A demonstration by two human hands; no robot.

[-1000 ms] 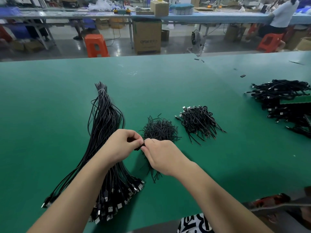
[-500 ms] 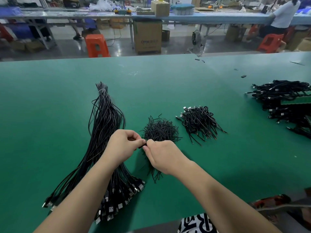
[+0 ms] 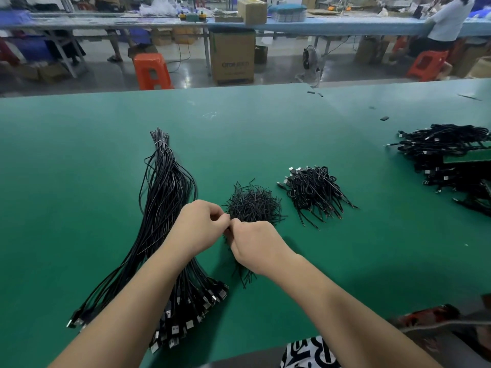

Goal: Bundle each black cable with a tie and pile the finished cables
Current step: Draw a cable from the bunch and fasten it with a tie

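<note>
Little has changed since the earlier frame: the left hand and right hand stay pressed fingertip to fingertip, curled and pinching a black cable whose ends trail beneath the right hand, just before the tie heap.

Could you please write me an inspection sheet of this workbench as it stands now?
Surface: green table, flat, bare at left.
Job's things: long unbundled cables left; loose ties centre; finished cables piled right of them.
Clutter: small dark scraps far right; another cable heap at right edge.
Grip: left hand and right hand meet, pinching a folded cable.
Cables: nothing seen beyond the stock.
Surroundings: orange stool, cardboard box, seated person.
</note>
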